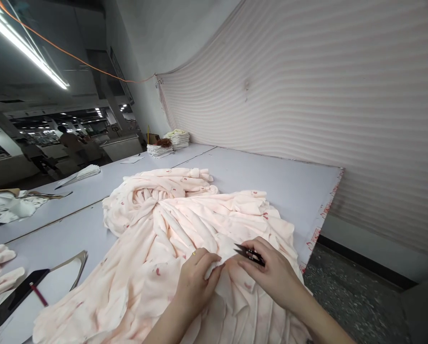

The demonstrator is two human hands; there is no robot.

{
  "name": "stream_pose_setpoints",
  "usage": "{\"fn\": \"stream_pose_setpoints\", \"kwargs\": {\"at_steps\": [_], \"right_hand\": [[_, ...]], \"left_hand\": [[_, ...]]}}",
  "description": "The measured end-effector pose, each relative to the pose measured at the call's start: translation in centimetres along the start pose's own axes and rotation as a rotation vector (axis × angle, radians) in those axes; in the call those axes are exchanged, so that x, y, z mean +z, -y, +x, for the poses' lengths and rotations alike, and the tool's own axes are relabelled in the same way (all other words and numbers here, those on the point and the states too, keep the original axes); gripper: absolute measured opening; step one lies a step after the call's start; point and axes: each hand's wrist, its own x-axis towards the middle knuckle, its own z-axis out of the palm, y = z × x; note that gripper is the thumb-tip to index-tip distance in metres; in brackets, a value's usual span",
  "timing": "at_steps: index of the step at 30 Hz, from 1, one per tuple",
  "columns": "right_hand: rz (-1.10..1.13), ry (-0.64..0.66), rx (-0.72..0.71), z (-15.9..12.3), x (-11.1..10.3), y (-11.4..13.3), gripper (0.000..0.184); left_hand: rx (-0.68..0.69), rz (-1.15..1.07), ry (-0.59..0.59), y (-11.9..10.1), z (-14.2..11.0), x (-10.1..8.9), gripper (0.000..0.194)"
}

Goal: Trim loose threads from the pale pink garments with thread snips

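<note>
A large heap of pale pink printed fabric (171, 224) lies bunched and pleated across the white work table (278, 181). My left hand (196, 279) pinches a fold of this fabric near the table's front, fingers closed on the cloth. Close to its right, my right hand (271, 272) grips small black thread snips (249, 254), their tips pointing left toward the pinched fold. Both hands rest on the fabric.
A phone (15, 298) and a red pen (38, 294) lie on a paper pattern at the front left. Stacks of folded cloth (171, 141) stand at the table's far end. Striped fabric (307, 86) hangs along the right. The table's right edge drops to the floor (353, 301). People stand far left.
</note>
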Motion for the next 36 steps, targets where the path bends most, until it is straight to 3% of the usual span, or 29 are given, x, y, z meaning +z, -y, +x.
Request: {"fn": "stream_pose_setpoints", "kwargs": {"at_steps": [3,7,12,17,22,27,32,36], "right_hand": [[-0.036,0.124,-0.055,-0.8,-0.7,0.8,0.023],[-0.187,0.17,-0.134,-0.9,-0.7,1.8,0.021],[-0.443,0.109,-0.223,-0.8,-0.4,2.6,0.021],[-0.479,0.043,-0.26,-1.3,-0.1,2.6,0.024],[-0.512,-0.106,-0.29,-1.9,0.0,2.7,0.026],[-0.474,-0.005,-0.3,-1.8,0.5,2.9,0.023],[-0.469,-0.02,-0.298,-1.7,0.7,3.3,0.023],[-0.427,-0.057,-0.25,-1.8,0.7,3.2,0.024]], "left_hand": [[0.021,-0.014,-0.029,0.1,-0.2,0.1,0.01],[0.066,0.025,-0.016,0.1,0.0,-0.1,0.011],[0.071,0.083,0.012,0.0,0.2,-0.3,0.011],[0.057,0.101,-0.023,-0.4,0.3,-0.6,0.011],[0.055,0.107,-0.041,-0.6,0.3,-0.8,0.011],[0.055,0.088,-0.064,-0.8,0.3,-0.8,0.011],[0.083,0.069,-0.109,-0.8,0.4,-0.9,0.011],[0.027,0.021,-0.096,-0.8,0.5,-1.0,0.007]]}}
